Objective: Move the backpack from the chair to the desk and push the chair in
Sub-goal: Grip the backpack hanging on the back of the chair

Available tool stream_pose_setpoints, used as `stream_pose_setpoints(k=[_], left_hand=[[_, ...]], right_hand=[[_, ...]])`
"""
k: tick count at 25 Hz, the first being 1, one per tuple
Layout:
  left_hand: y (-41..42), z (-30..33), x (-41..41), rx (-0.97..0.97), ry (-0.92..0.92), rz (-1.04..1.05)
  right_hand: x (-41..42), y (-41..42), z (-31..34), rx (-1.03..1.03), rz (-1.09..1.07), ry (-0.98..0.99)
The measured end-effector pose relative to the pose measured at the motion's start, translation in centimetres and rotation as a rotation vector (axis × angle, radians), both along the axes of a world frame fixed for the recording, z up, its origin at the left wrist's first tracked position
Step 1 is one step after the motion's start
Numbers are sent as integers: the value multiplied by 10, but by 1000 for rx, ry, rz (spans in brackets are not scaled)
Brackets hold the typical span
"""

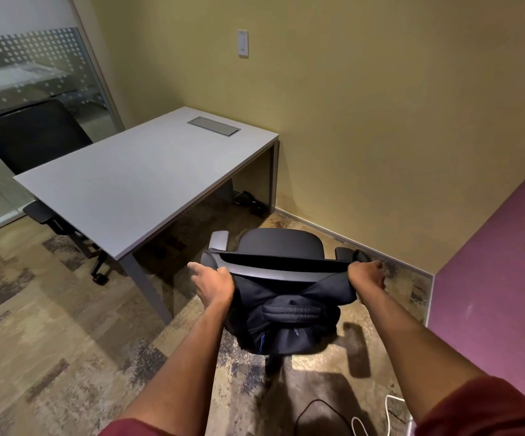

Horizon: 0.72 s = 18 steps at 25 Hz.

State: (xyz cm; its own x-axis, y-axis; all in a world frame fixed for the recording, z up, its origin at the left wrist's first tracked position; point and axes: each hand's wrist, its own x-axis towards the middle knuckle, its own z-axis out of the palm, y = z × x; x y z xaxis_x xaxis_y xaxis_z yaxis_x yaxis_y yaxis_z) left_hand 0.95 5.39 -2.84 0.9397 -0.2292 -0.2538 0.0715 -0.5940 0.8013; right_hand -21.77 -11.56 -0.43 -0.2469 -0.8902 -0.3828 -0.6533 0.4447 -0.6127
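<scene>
A dark navy backpack hangs over the back of a black office chair, on the side facing me. The chair's grey top rail shows above the bag. My left hand is closed on the dark fabric at the left end of the rail, index finger sticking out. My right hand is a fist on the fabric at the right end. The chair stands pulled out from the grey desk, just off its near right corner, seat facing the wall.
A second black chair sits at the desk's far left side by a glass partition. A purple wall is close on the right. Black and white cables lie on the carpet near my feet. A power box is set into the desktop.
</scene>
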Motion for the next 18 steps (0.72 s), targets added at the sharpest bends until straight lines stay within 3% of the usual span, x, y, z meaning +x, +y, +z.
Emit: stream_pose_setpoints(k=[9,15,18], left_hand=[[27,-17,-18,106,-5,-94],[16,-33,-37,176,-54,-433],[7,-41,-59,151,-113,-763]], right_hand=[[-12,36,7,-71,-42,8],[-33,42,29,-147,-20,-26],[-42,39,44,-192,-31,-96]])
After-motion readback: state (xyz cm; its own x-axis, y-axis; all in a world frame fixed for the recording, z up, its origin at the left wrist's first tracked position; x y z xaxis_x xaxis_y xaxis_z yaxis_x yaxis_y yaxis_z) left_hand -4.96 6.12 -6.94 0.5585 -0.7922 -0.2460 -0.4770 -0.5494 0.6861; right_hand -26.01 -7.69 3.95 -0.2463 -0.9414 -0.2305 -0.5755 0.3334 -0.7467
